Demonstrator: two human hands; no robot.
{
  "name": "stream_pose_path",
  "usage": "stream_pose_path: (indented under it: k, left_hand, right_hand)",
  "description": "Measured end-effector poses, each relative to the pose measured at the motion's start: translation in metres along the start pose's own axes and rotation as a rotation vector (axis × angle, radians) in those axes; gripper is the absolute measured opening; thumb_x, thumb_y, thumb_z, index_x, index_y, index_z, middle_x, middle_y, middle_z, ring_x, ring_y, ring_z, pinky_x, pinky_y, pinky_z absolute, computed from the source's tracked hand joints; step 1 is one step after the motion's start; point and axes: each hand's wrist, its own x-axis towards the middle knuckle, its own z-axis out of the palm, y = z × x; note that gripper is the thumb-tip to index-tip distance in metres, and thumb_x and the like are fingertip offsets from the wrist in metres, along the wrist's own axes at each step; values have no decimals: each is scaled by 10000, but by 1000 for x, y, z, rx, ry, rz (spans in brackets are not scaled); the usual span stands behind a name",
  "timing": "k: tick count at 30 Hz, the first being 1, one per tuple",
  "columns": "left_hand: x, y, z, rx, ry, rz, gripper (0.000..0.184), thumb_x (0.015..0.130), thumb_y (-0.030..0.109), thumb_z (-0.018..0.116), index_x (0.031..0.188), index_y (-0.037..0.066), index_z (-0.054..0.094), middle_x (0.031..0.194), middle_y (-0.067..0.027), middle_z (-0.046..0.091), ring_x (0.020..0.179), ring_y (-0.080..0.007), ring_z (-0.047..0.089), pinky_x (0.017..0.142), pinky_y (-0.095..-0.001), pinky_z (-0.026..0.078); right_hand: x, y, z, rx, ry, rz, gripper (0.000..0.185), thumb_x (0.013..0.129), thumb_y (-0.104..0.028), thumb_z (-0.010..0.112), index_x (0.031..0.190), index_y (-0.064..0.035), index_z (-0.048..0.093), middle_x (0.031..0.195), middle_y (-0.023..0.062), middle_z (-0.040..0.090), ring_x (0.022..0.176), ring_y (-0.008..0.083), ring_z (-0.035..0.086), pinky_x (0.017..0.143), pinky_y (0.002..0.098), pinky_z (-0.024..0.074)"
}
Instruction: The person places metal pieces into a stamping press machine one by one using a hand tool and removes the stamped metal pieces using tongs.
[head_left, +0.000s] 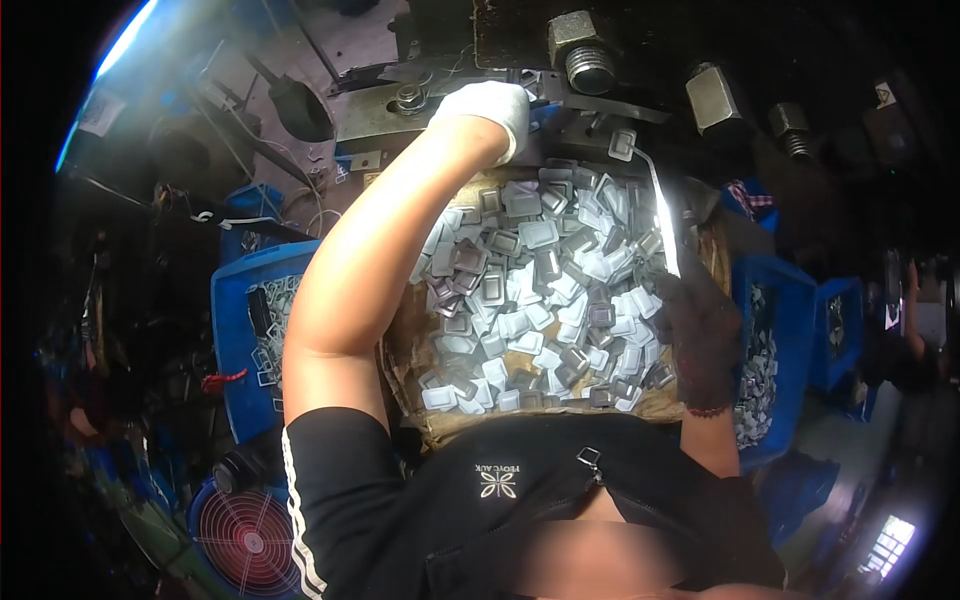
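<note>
Holding a slim, shiny strip (663, 215) by its near end in the closed, dark-gloved right hand (702, 335), long axis pointing forward and slightly left, out to a small rectangular piece (622, 145); farther forward-left, past heaped pieces (540, 235), reaching with white-gloved left hand (487, 108), grip impossible to tell

Head camera: worn high, facing forward and steeply down, wide-angle
Black shirt (430, 490): nearest, along the bottom
Metal pieces (540, 235): central, seen from above
</note>
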Motion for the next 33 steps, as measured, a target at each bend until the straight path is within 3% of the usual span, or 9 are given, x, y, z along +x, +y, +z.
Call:
stream_pose_path:
  k: [4, 8, 11, 15, 18, 20, 24, 27, 33]
  left_hand:
    - [-2, -20, 31, -244, 246, -92, 209, 882, 158, 590, 1022, 40, 692, 955, -218, 704, 921, -356, 696, 820, -441, 554]
    - [-44, -38, 69, -362, 229, 164, 327, 861, 316, 676, 1074, 69, 652, 985, -178, 675, 957, -344, 666, 866, -426, 530]
    - [-62, -44, 107, -314, 344, 453, 412, 819, 333, 725, 1155, 114, 628, 1079, -108, 626, 1050, -300, 617, 879, -396, 518]
    - [-67, -35, 102, -191, 288, 412, 332, 794, 210, 722, 1111, 138, 655, 998, -104, 663, 933, -309, 649, 802, -418, 528]
    - [-68, -37, 100, -254, 254, 254, 283, 798, 195, 704, 1063, 111, 657, 914, -126, 670, 872, -335, 656, 769, -434, 527]
    - [-75, -41, 96, -396, 338, 97, 247, 793, 188, 689, 1012, 78, 658, 836, -172, 666, 776, -375, 649, 733, -436, 519]
    - [-71, -70, 89, -926, 205, -176, 205, 867, 212, 732, 926, 38, 642, 772, -23, 683, 635, -72, 584, 585, -256, 467]
    - [-83, -59, 84, -1470, 106, -245, 199, 881, 196, 724, 940, 36, 623, 773, -45, 688, 611, -85, 582, 574, -248, 466]
    - [-84, -51, 93, -1588, 35, -183, 216, 890, 190, 720, 974, 19, 618, 826, -77, 702, 651, -108, 634, 572, -239, 488]
  right_hand:
    - [7, -18, 14, 4, -7, 7, 312, 904, -91, 662, 1211, -40, 650, 769, 7, 631, 603, 30, 539, 500, 204, 418]
    - [28, -31, 25, -146, -76, -55, 284, 889, -98, 668, 1164, -34, 653, 825, 70, 654, 634, 92, 579, 577, 244, 471]
    - [47, -11, 37, -323, -20, -361, 294, 882, -106, 664, 1171, -54, 650, 947, 114, 685, 764, 194, 655, 690, 306, 520]
    - [60, 7, 43, -790, 90, -810, 253, 840, -56, 656, 1088, -99, 678, 1106, 60, 664, 890, 190, 661, 719, 325, 533]
    - [54, 5, 40, -788, 105, -770, 219, 821, -40, 663, 1033, -94, 674, 1175, 60, 652, 944, 221, 657, 757, 346, 533]
    - [46, -4, 35, -669, 130, -664, 281, 836, -35, 661, 1107, -106, 683, 1083, 42, 673, 842, 173, 652, 697, 315, 527]
    - [8, -36, 24, -142, 12, -20, 429, 889, -63, 671, 1315, -67, 617, 814, -21, 640, 635, 30, 536, 557, 196, 446]
    - [-17, -14, 18, 104, -219, 120, 421, 921, -79, 651, 1338, -64, 593, 904, -12, 649, 675, 28, 533, 585, 197, 456]
    - [-32, -19, 36, -3, -393, 127, 426, 924, -123, 678, 1328, -20, 588, 779, 8, 643, 651, 60, 556, 597, 236, 480]
